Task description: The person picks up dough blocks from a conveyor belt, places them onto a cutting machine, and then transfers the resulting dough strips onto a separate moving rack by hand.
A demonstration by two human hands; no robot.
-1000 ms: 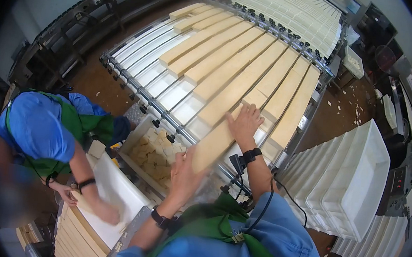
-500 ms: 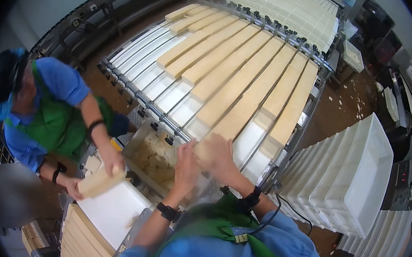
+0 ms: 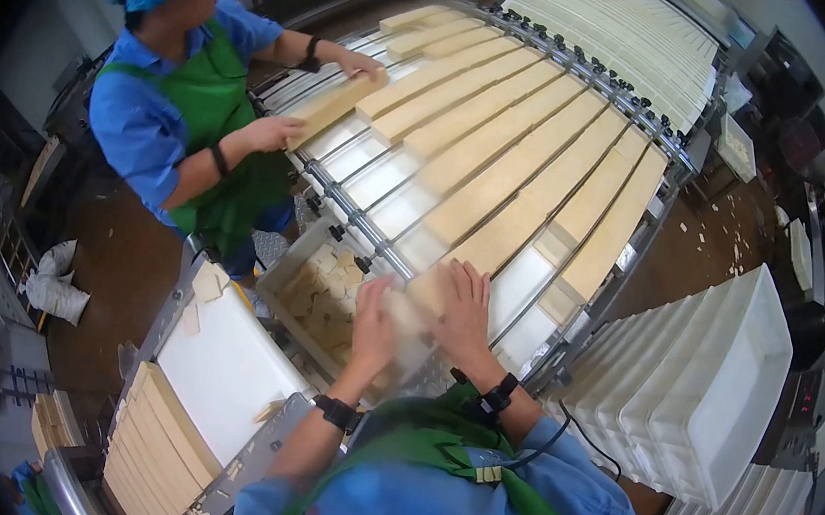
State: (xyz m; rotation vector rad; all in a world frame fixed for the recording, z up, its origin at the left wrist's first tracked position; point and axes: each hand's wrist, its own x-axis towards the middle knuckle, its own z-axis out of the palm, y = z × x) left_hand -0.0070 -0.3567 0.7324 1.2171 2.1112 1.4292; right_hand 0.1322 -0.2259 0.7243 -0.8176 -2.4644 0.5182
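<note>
Left hand (image 3: 372, 326), right hand (image 3: 465, 311) squeeze pale block (image 3: 409, 309) between them, fingers nearly flat, at near end of rollers (image 3: 355, 226). Squeeze too hard: block may crumble, bits drop into scrap box (image 3: 283, 262).

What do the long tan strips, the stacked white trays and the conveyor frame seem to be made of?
Tan strips: matte, beige, seemingly a soft pressed food or dough; broken chunks lie in the bin below, so it probably breaks easily. White trays: likely smooth moulded plastic, by the even colour and rounded rims. Conveyor frame: bare grey metal with a dull shine.
</note>
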